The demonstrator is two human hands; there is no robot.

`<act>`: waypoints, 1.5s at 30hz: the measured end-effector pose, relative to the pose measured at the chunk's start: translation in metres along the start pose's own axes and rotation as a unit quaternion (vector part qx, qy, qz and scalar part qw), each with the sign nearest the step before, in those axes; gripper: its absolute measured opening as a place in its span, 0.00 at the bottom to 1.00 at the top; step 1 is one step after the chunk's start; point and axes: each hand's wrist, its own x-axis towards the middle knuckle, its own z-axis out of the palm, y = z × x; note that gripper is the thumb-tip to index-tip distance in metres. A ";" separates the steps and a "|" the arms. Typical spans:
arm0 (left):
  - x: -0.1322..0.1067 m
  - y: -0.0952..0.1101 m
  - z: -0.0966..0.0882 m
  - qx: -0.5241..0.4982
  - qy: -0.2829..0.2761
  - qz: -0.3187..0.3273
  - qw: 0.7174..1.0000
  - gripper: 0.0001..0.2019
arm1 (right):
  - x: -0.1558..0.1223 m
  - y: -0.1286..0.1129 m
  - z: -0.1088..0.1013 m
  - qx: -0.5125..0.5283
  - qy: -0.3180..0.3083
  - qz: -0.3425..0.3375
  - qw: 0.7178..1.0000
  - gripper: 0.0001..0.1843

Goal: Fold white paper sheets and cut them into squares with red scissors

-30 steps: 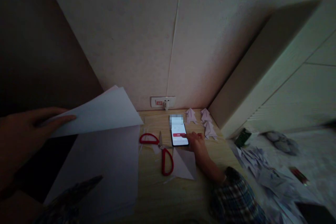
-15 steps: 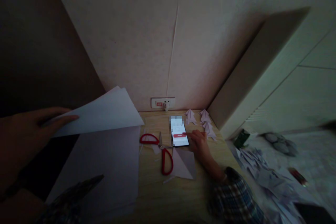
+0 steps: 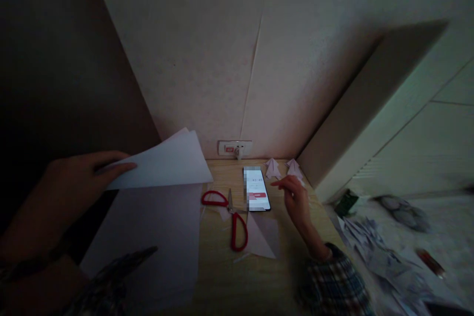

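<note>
My left hand [image 3: 85, 173] pinches white paper sheets [image 3: 172, 160] between thumb and fingers, holding them raised and tilted at the left. Beneath them a larger white sheet [image 3: 159, 227] lies flat. My right hand [image 3: 294, 195] hovers just right of a lit smartphone [image 3: 261, 200], index finger stretched out and the others loosely curled, holding nothing and apart from the screen. Red-handled scissors [image 3: 231, 210] lie spread on the wooden tabletop [image 3: 218, 281], left of the phone. A folded paper triangle [image 3: 259, 237] rests below the phone, partly under the scissors.
Folded paper figures [image 3: 273, 169] stand at the back right, some hidden behind my right hand. A wall socket [image 3: 235, 148] with a plug is above the table's back edge. Off the right edge, lower down, lie a heap of folded papers [image 3: 385, 256] and a green box [image 3: 346, 202].
My right hand has drawn back rightward from the phone's screen, and the display has changed. The left hand still holds the paper; the view has shifted slightly.
</note>
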 end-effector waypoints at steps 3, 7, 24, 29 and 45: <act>-0.006 0.026 -0.006 -0.029 -0.041 -0.041 0.998 0.21 | 0.033 -0.034 -0.012 0.026 0.005 -0.054 0.998 0.22; -0.008 0.034 -0.006 -0.055 -0.018 -0.042 0.997 0.23 | 0.071 -0.085 -0.024 0.033 0.030 -0.090 0.995 0.21; -0.021 0.067 -0.003 -0.175 -0.072 0.132 0.973 0.09 | 0.089 -0.144 0.015 0.028 -0.090 -0.148 0.984 0.07; -0.020 0.069 0.005 -0.151 -0.051 0.184 0.970 0.10 | 0.089 -0.142 0.008 0.023 -0.101 -0.155 0.982 0.07; -0.031 0.087 0.018 -0.070 0.039 0.269 0.960 0.12 | 0.083 -0.151 0.003 0.035 -0.067 -0.184 0.980 0.07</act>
